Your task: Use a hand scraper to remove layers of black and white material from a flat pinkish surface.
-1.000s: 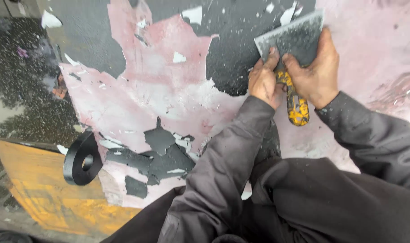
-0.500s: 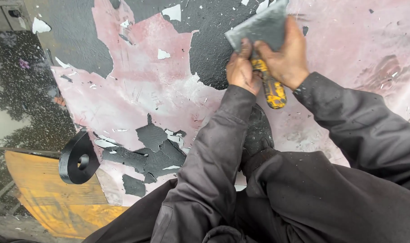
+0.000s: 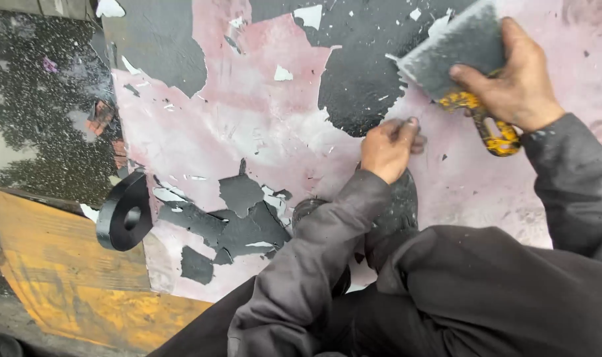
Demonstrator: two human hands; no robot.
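**Scraper against the pink paint, upper right of the frame**

Nearest, along the bottom of the frame, are the person's dark grey sleeves and lap, which cover the lower right and hide the surface beneath them. At the lower left lies a worn yellow board [image 3: 63, 264], and a black ring [image 3: 123, 213] with a round hole stands tilted at its upper edge.

In the middle of the frame the left hand [image 3: 390, 149] is closed into a loose fist, knuckles pressed on the pink paint layer [image 3: 248, 132]; I cannot tell whether it pinches anything. Just left of its sleeve, dark flakes [image 3: 238, 221] lie loose on the pink.

Farther up, at the upper right, the right hand [image 3: 516, 76] grips a wide scraper [image 3: 456, 56] by its yellow-and-black handle, index finger laid on the grey blade. The blade's edge meets the border where pink gives way to bare black surface [image 3: 360, 86]. Small white chips are scattered across that black patch. At the far left, wet dark ground [image 3: 30, 119] shines with reflections.
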